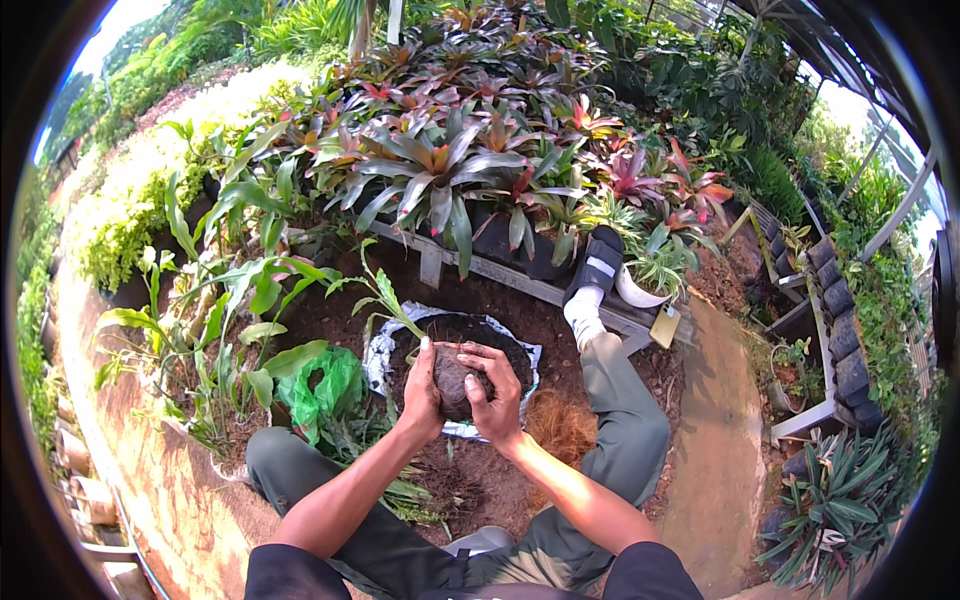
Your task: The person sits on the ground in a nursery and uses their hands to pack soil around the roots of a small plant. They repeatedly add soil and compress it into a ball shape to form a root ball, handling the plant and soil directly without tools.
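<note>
Both of my hands cup a round brown root ball (pixel 450 381) from its two sides. My left hand (pixel 422 394) presses its left flank, thumb uppermost. On the other side, my right hand (pixel 495 390) curls its fingers over the top and right. A green leafy plant (pixel 388 294) rises from the ball and leans to the upper left. Below and behind it lies an opened white bag (pixel 380 358) with dark soil (pixel 501 341) inside. Whether the ball rests on the soil or is held above it, I cannot tell.
Reddish-brown coir fibre (pixel 559 427) lies by my right leg. Green netting (pixel 319 390) and cut leaves (pixel 405 491) are at the left. Ahead, a metal bench (pixel 510 279) carries potted bromeliads (pixel 439 169), a white pot (pixel 637 291) and a phone (pixel 664 325); my sandalled foot (pixel 596 266) rests there.
</note>
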The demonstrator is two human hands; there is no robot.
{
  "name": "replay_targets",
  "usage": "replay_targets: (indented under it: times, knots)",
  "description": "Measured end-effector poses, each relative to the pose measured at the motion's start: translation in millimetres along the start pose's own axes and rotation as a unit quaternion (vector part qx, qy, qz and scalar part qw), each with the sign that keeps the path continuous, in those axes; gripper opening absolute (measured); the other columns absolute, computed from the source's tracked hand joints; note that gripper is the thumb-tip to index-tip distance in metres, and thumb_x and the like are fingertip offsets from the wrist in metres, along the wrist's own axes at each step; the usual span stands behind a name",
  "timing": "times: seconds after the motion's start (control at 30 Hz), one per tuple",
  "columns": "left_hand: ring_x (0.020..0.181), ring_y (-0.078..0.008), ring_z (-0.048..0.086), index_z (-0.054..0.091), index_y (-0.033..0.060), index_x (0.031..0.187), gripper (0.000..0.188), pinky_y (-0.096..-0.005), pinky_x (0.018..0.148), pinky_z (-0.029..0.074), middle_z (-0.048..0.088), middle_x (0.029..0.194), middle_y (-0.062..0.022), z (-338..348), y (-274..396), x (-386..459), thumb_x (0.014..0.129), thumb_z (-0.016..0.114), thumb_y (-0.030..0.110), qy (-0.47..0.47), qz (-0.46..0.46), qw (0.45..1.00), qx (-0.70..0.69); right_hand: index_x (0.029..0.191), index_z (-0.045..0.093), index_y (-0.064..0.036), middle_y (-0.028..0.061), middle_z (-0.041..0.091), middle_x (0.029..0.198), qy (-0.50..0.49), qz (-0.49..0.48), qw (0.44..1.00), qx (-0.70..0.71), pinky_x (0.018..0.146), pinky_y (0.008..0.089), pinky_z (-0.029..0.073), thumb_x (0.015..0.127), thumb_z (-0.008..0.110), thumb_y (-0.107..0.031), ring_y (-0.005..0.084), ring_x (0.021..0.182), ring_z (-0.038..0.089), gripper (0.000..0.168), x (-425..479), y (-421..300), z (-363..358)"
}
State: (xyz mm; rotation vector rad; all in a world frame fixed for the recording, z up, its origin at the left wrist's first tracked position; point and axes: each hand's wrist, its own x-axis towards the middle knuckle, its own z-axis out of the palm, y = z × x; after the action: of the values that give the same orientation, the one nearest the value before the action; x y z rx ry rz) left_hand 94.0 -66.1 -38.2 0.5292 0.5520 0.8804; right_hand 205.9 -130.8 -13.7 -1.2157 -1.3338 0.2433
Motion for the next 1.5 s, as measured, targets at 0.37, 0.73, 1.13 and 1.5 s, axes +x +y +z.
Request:
replay_targets:
  times: [0.37,0.73,1.13,1.5]
  knots:
    - [0.118,-0.0164,0.057,0.055,0.0069,0.132,0.044,-0.0349,0.103,0.046,0.061,0.126,-0.0062,20,9,-9,0.106,0.044,0.042,-0.075,-0.020,0.997,0.031,0.114,0.061,0.003,0.0151,0.065,0.122,0.080,0.272,0.894,0.347,0.103,0.0367,0.045,0.096,0.046,-0.022,0.0228,0.112,0.061,0.035,-5,33,-3]
    - [0.102,-0.0209,0.066,0.062,0.0143,0.107,0.038,-0.0377,0.094,0.052,0.068,0.111,-0.0061,4,-5,3,0.100,0.050,0.049,0.025,-0.054,0.993,-0.104,0.122,0.054,-0.001,0.0123,0.058,0.123,0.032,0.272,0.914,0.299,0.104,0.0368,0.041,0.099,0.051,-0.024,0.0225,0.119,0.054,0.032,-7,26,11]
    - [0.102,-0.0197,0.066,0.064,0.0149,0.114,0.039,-0.0388,0.093,0.053,0.069,0.111,-0.0028,1,-6,3,0.100,0.052,0.050,-0.007,-0.113,0.989,-0.090,0.120,0.059,-0.001,0.0203,0.057,0.128,-0.030,-0.113,0.985,-0.123,0.105,0.0519,0.043,0.088,0.069,-0.039,0.0415,0.126,0.051,0.051,-3,12,1]
    - [0.103,-0.0218,0.065,0.062,0.0146,0.119,0.045,-0.0404,0.093,0.053,0.068,0.114,-0.0035,10,8,-8,0.103,0.039,0.049,0.049,-0.118,0.987,-0.099,0.117,0.059,-0.003,0.0189,0.059,0.126,-0.020,-0.177,0.970,-0.163,0.103,0.0519,0.045,0.090,0.065,-0.035,0.0417,0.121,0.054,0.043,0,7,2]
